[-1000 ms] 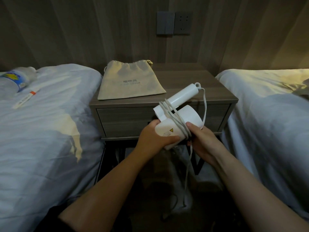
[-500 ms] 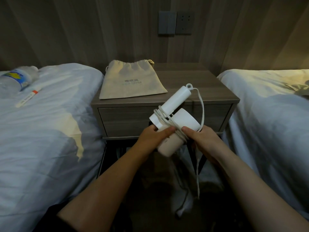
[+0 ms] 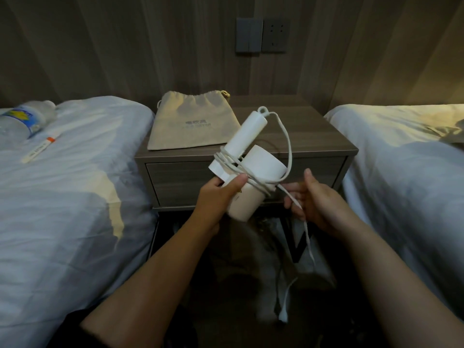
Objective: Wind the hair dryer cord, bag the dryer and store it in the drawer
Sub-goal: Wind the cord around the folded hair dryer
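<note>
The hair dryer [image 3: 247,177] is sitting in the left hand [image 3: 219,194], which is gripping its barrel; the handle is pointing up and away toward the drawstring bag [image 3: 192,121] beyond the hands. The right hand [image 3: 315,199], just beside the barrel, is pinching the cord [image 3: 288,144], whose loops are crossing the body. The loose tail is dropping below the right hand, and its plug end is hard to make out in the dark.

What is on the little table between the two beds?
In the head view, a tan drawstring bag lies flat on the nightstand. The rest of the top looks bare.
</note>
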### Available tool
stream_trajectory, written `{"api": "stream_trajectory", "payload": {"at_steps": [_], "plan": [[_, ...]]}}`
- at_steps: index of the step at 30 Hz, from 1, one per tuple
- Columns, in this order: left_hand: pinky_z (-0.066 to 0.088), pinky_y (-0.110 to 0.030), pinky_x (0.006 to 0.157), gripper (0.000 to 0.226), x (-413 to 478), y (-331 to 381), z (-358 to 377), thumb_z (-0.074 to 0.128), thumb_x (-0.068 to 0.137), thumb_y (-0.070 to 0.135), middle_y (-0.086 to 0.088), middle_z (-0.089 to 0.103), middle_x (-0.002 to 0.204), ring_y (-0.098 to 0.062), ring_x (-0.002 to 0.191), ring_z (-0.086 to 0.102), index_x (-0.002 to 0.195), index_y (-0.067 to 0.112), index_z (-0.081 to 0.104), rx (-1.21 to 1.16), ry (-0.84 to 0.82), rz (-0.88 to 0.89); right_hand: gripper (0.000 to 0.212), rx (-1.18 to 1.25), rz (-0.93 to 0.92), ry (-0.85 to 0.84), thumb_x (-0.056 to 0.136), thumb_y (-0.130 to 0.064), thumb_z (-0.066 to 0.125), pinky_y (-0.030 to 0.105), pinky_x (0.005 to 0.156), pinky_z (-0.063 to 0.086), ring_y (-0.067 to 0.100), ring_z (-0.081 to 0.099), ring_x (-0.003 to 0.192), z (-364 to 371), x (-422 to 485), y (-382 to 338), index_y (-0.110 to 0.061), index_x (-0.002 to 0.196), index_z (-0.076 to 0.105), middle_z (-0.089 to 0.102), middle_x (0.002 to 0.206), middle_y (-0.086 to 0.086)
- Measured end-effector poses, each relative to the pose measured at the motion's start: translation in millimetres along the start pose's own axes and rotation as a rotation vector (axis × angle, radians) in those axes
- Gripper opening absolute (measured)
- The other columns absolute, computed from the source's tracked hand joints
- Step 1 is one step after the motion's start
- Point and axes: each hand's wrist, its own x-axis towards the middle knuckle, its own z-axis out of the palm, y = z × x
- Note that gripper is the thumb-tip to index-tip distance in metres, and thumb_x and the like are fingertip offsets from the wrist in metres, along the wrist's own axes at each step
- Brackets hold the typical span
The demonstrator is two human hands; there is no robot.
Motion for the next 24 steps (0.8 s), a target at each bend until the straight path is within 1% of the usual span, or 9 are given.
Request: {"api": "stream_trajectory", "payload": {"at_steps": [3,6,9,11,14,16,19,22,24], "plan": [[0.050,-0.029,0.064,0.010,-1,3,-2,0.064,0.083,0.028,0.003,0.065,0.086,-0.013,0.077,0.061,0.092,0.022,0.063,-0.040,0.027,-0.038,0.030,-0.093,-0.015,0.027,0.097,-0.013,0.041,0.021,0.038,0.029,0.011,0.036,0.037,-2,-3,1,0.004,0.105,0.065,0.053,0.052,0.004],[0.048,-0.025,0.063,0.020,-2,1,-1,0.067,0.081,0.028,0.002,0.064,0.091,-0.010,0.079,0.060,0.099,0.021,0.061,0.014,0.055,0.012,0.023,-0.251,-0.038,0.070,0.092,0.001,0.046,0.019,0.035,0.028,0.008,0.036,0.034,5,-8,0,-0.001,0.100,0.067,0.052,0.047,0.000],[0.046,-0.017,0.062,0.034,-3,0,1,0.072,0.076,0.025,0.010,0.061,0.090,-0.003,0.080,0.058,0.107,0.020,0.059,0.133,0.076,0.124,0.022,-0.403,-0.072,0.088,0.092,-0.005,0.050,0.018,0.035,0.031,0.006,0.038,0.032,13,-9,-2,-0.011,0.086,0.069,0.052,0.049,0.002],[0.047,-0.018,0.068,0.051,-3,-2,2,0.077,0.070,0.027,0.010,0.059,0.094,-0.004,0.086,0.057,0.115,0.017,0.056,0.261,0.096,0.185,0.023,-0.553,-0.095,0.095,0.092,-0.008,0.052,0.014,0.036,0.033,0.003,0.040,0.030,15,-10,-2,-0.008,0.076,0.070,0.052,0.048,0.000],[0.047,-0.023,0.080,0.069,-3,-3,3,0.082,0.061,0.032,0.007,0.058,0.105,-0.010,0.100,0.055,0.122,0.018,0.053,0.380,0.111,0.262,0.023,-0.695,-0.086,0.089,0.092,-0.010,0.051,0.012,0.037,0.035,0.002,0.042,0.031,15,-13,-4,0.000,0.081,0.069,0.052,0.048,-0.001],[0.044,-0.019,0.079,0.072,-5,-2,3,0.083,0.061,0.032,0.009,0.056,0.106,-0.008,0.100,0.053,0.123,0.019,0.051,0.405,0.110,0.292,0.023,-0.690,-0.030,0.049,0.093,-0.012,0.049,0.018,0.037,0.038,0.003,0.042,0.032,15,-15,-9,-0.009,0.085,0.070,0.054,0.051,0.001],[0.044,-0.023,0.085,0.077,-6,-1,1,0.084,0.058,0.036,0.013,0.053,0.107,-0.005,0.101,0.050,0.125,0.021,0.049,0.477,0.118,0.347,0.022,-0.716,0.055,0.018,0.094,-0.017,0.050,0.021,0.040,0.041,0.006,0.045,0.033,14,-15,-14,-0.018,0.084,0.070,0.056,0.047,-0.002],[0.043,-0.025,0.091,0.083,-6,-3,-3,0.084,0.055,0.044,0.015,0.052,0.110,-0.003,0.103,0.049,0.127,0.022,0.048,0.609,0.153,0.478,0.027,-0.855,0.109,-0.018,0.093,-0.025,0.051,0.022,0.041,0.041,0.010,0.045,0.031,13,-17,-15,-0.011,0.075,0.066,0.058,0.047,0.003],[0.044,-0.028,0.094,0.085,-4,-5,-7,0.083,0.055,0.047,0.009,0.058,0.119,-0.006,0.107,0.052,0.128,0.021,0.048,0.667,0.177,0.549,0.027,-0.916,0.159,-0.128,0.094,-0.025,0.050,0.020,0.038,0.039,0.011,0.043,0.030,13,-22,-17,-0.006,0.083,0.065,0.059,0.050,0.006]]}}
